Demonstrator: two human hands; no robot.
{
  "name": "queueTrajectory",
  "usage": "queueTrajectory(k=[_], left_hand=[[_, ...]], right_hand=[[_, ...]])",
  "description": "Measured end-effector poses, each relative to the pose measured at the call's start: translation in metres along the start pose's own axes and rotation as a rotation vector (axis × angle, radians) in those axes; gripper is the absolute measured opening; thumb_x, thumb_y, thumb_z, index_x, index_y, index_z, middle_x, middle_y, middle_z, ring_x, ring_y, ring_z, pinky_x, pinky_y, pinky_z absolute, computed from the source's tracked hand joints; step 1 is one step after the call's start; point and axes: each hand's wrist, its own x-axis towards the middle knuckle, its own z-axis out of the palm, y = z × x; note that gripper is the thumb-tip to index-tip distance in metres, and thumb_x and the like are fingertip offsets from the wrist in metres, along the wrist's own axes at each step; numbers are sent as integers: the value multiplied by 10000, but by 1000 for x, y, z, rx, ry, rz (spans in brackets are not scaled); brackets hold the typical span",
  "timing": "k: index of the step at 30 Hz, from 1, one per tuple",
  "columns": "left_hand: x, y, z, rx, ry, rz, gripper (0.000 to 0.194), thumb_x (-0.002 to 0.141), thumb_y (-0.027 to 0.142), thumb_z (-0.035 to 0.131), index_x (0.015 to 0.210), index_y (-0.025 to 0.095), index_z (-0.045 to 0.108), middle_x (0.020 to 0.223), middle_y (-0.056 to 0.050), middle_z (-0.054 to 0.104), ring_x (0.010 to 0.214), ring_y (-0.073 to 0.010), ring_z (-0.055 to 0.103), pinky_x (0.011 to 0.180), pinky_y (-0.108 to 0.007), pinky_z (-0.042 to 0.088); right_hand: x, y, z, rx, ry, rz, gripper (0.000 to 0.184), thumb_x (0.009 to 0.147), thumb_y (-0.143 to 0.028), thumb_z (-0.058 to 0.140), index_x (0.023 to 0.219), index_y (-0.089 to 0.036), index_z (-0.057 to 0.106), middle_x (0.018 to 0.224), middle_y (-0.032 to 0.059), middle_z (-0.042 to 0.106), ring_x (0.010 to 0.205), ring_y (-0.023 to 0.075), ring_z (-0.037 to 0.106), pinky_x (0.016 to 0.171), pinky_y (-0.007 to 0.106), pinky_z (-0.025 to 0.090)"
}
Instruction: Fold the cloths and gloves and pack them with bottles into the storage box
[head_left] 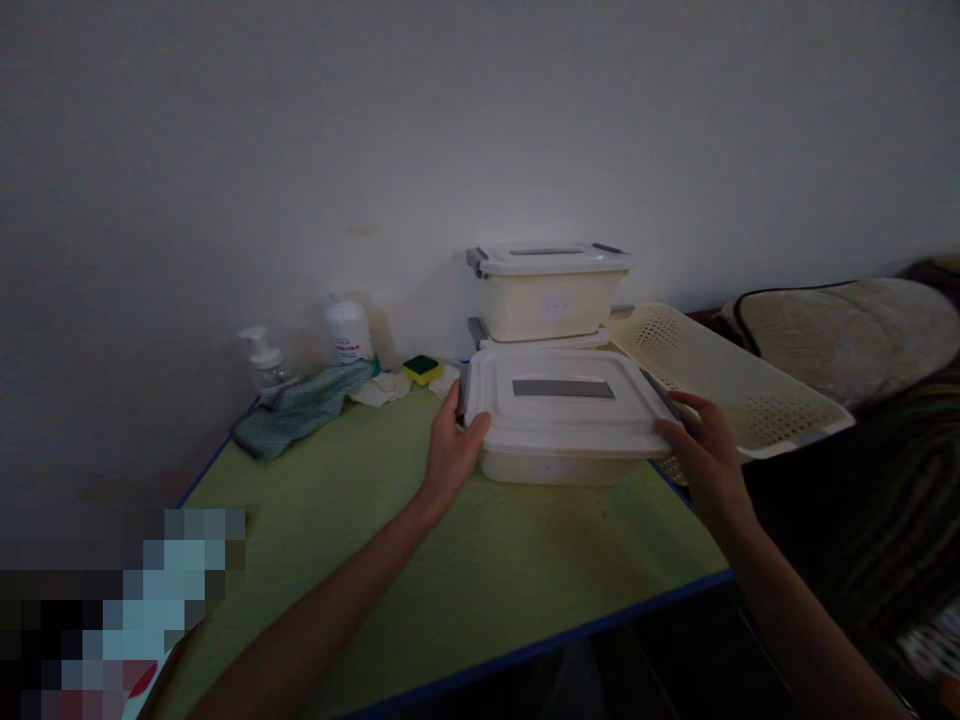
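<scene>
Storage box (570, 425) lies between left hand (455, 440) and right hand (705, 455), its long axis going across from one to other; both hands clamp its short ends, equally near, above the desk (337, 475).

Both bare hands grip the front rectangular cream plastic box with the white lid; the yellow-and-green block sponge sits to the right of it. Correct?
One error: the yellow-and-green block sponge sits to the left, as the head view shows. The left hand and right hand do grip the rectangular cream plastic box with the white lid.
</scene>
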Motion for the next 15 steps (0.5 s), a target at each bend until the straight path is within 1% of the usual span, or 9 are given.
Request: queueTrajectory(k=[4,7,11,15], left_hand=[[0,3,0,29,7,12,705,662,169,536,1343,49,397,1412,-166,407,1282,-265,411,1077,-374,305],[1,4,0,41,-5,13,726,661,168,530,1350,6,368,1423,-185,381,1296,-257,393,1086,-354,289],[1,5,-1,48,-8,6,701,662,162,529,1347,83,402,1424,-137,398,1293,-243,399,1089,-364,282],[1,4,-1,48,-7,32,673,664,169,532,1328,111,436,1418,-114,415,1292,-232,401,1092,-346,277]], right_hand=[[-1,-2,0,-8,-19,-2,403,617,-344,640,974,-240,485,936,28,619,673,150,516,567,275,399],[-2,-4,0,-39,-30,-22,391,629,-349,625,974,-239,480,992,46,622,700,163,525,580,287,405],[-3,-5,0,-81,-38,-41,423,647,-361,608,1025,-237,466,1103,81,615,705,171,535,577,299,415],[-3,-5,0,-106,-60,-60,477,662,-371,596,1096,-237,451,1186,109,592,698,175,556,549,296,423]])
